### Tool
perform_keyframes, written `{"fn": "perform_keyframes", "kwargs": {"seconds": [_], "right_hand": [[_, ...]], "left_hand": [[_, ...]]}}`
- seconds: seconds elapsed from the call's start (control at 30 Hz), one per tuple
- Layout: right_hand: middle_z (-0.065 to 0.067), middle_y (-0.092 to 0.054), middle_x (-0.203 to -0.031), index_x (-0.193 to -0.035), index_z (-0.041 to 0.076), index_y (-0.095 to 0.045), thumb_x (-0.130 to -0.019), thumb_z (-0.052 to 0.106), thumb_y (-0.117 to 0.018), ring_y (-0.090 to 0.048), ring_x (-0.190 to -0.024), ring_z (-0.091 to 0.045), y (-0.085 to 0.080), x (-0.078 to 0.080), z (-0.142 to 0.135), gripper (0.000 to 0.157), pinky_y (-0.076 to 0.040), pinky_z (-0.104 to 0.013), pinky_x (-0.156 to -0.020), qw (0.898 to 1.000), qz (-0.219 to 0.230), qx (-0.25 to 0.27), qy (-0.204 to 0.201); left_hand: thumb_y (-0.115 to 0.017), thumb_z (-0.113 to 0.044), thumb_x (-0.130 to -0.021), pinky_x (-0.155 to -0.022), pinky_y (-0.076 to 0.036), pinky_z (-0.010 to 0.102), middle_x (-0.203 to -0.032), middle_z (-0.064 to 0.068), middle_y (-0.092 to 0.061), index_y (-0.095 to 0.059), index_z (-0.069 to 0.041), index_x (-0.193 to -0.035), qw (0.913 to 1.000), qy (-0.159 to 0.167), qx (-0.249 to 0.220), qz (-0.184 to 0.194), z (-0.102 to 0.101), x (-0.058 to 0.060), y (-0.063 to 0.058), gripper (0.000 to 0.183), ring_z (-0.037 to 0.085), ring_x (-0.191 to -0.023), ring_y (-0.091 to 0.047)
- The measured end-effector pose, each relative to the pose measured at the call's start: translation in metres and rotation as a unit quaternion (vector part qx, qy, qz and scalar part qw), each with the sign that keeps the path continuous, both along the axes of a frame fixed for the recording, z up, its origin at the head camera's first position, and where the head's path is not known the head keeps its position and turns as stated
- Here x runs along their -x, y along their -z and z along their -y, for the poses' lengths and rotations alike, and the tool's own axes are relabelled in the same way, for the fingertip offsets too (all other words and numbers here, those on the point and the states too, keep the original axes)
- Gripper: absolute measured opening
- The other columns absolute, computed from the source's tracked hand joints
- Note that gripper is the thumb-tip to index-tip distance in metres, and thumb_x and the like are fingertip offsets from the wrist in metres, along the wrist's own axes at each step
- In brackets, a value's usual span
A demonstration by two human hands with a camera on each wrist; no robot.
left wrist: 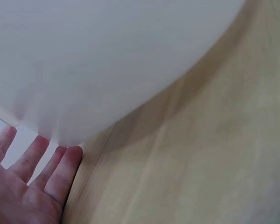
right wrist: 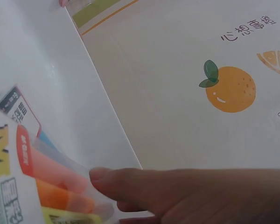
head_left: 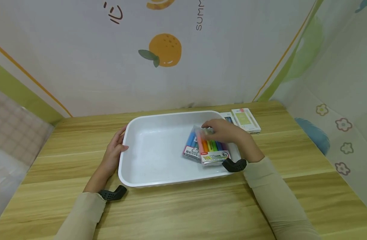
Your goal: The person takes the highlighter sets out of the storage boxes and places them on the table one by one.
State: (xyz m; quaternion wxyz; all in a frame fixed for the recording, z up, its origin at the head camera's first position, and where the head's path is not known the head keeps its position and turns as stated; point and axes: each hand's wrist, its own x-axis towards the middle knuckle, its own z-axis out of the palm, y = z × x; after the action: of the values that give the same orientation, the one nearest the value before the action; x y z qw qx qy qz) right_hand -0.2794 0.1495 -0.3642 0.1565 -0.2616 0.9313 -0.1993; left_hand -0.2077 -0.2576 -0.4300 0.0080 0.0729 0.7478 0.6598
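A white plastic tray (head_left: pixel 159 150) sits on the wooden table. My left hand (head_left: pixel 112 154) holds its left side, thumb over the rim and fingers against the outer wall. In the left wrist view the fingertips (left wrist: pixel 73 150) touch that wall. My right hand (head_left: pixel 223 130) reaches over the tray's right end and pinches the top of a clear pack of colourful markers (head_left: pixel 214 155). In the right wrist view the thumb lies at the clear end of this marker pack (right wrist: pixel 60 182). A second pack, with blue markers (head_left: pixel 190 150), lies in the tray, partly covered by the first.
Behind the tray's right end lie a white box with a green-yellow panel (head_left: pixel 245 120) and another white package (head_left: pixel 228 116), partly hidden by the hand. The table (head_left: pixel 177 210) meets a fruit-printed curtain (head_left: pixel 111 83) at the back. Black wrist cameras (head_left: pixel 234 165) sit at both cuffs.
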Motion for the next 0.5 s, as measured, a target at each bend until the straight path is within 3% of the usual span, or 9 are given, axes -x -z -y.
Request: {"fn": "perform_keyframes", "kwargs": {"seconds": [0.5], "right_hand": [[-0.011,-0.056,-0.147,-0.147,0.011,-0.052,-0.086,0.047,-0.075,-0.054,-0.131,-0.028,0.0004,-0.0027,0.0044,0.074,-0.043,-0.052,-0.114,0.999,0.02,-0.049,0.01]], "left_hand": [[-0.04,-0.003,-0.092,-0.079,-0.058,0.022,-0.141,-0.005,-0.048,-0.027,-0.017,-0.16,1.0,0.0,-0.003,-0.002,0.0005,0.0005,0.0009,0.07,0.004,-0.11,-0.06]]}}
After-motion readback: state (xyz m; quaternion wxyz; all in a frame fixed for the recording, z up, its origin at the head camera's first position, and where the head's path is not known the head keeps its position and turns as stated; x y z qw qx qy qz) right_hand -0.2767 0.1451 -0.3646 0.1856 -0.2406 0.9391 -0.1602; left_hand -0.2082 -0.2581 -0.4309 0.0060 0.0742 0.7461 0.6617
